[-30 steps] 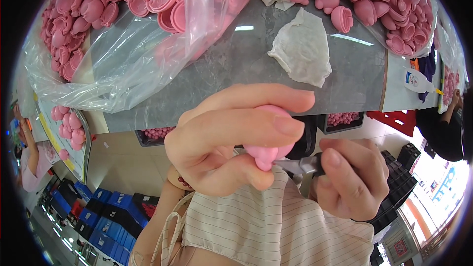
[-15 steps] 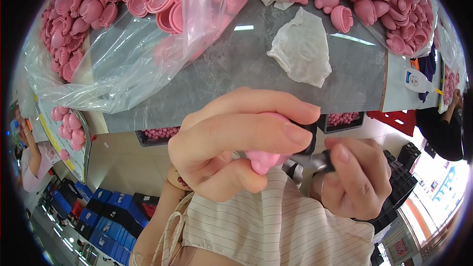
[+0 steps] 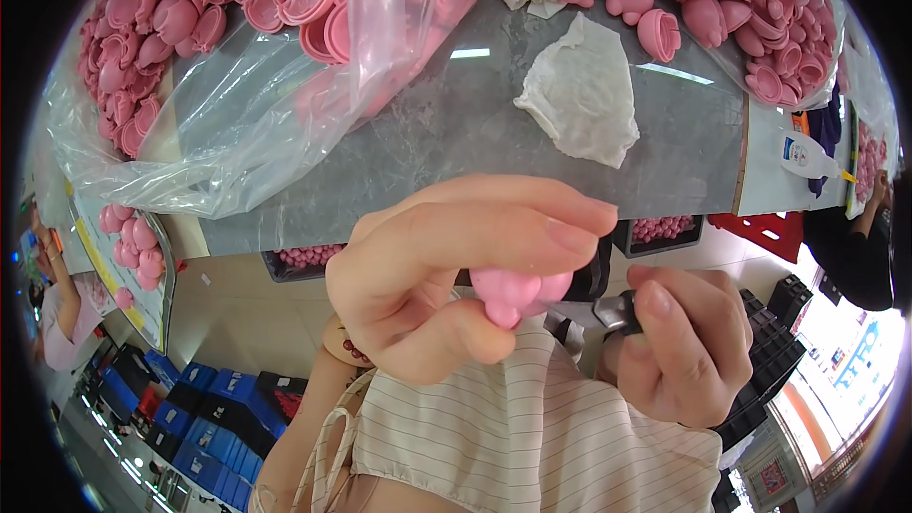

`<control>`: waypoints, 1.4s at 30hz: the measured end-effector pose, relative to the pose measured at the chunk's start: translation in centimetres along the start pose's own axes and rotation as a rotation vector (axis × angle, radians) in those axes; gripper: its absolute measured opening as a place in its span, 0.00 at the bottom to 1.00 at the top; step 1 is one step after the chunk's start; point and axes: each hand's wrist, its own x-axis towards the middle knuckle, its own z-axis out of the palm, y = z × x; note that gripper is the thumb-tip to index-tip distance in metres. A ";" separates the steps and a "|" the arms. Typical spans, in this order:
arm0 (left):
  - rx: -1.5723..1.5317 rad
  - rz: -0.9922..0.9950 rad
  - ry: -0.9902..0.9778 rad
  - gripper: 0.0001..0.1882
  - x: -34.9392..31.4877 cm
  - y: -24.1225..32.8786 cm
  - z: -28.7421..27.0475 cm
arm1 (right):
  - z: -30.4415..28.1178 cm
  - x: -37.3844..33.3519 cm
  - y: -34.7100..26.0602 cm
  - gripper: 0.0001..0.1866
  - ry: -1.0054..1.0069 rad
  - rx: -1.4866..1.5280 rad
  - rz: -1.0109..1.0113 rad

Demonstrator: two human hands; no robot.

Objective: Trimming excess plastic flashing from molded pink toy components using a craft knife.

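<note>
Between the thumb and curled fingers of my left hand (image 3: 456, 256) is a small rounded pink plastic part (image 3: 513, 294), partly covered by the fingers. My right hand (image 3: 689, 347) grips a utility knife (image 3: 608, 312) with a dark handle and a short metal blade. The blade's tip reaches the right side of the pink part, close to my left fingertips. Both hands are held above my lap, in front of the table's near edge.
A grey table (image 3: 399, 171) carries a clear plastic bag (image 3: 247, 133) with pink shells at left. A crumpled white cloth (image 3: 584, 90) lies in the middle; a heap of pink parts (image 3: 784, 28) is at right. Beyond stand a white bottle (image 3: 806, 156) and a red crate (image 3: 760, 233).
The pink part has turned in my left fingers and shows more of its surface. My left fingers have lifted apart slightly, and more of the knife blade is visible.
</note>
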 end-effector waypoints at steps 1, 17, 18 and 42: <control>0.004 0.000 0.002 0.14 0.0 0.2 -0.1 | 0.0 0.1 0.0 0.14 0.000 0.004 -0.002; 0.074 0.025 -0.034 0.16 0.0 0.4 -0.4 | 0.0 0.0 0.1 0.14 0.005 0.033 -0.025; 0.053 0.010 -0.034 0.16 0.1 0.4 -0.3 | -0.1 0.0 0.1 0.14 0.002 0.029 -0.011; -0.260 -0.120 0.017 0.14 -0.1 0.1 -0.1 | 2.6 0.3 0.3 0.12 0.362 0.042 -0.024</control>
